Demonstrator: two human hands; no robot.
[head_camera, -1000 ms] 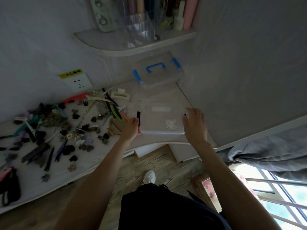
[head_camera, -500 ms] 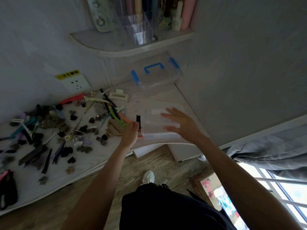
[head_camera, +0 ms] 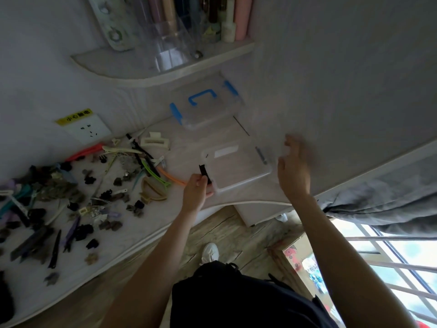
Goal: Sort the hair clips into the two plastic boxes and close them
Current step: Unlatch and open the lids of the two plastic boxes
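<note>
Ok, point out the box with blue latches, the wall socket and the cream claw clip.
box with blue latches [head_camera: 208, 110]: head view, clear lid.
wall socket [head_camera: 88, 131]: head view, white faceplate.
cream claw clip [head_camera: 155, 142]: head view, its body.

A white wall socket [head_camera: 88, 131] with a yellow warning label [head_camera: 73, 116] above it sits on the wall over a pale desk [head_camera: 238, 134]. A curved shelf [head_camera: 165, 68] higher up carries a clear organiser [head_camera: 170, 46] and bottles. Below lie wood flooring [head_camera: 227, 233], a white shoe [head_camera: 209, 252], a grey curtain [head_camera: 378, 197] and a bright window [head_camera: 402, 252].
</note>
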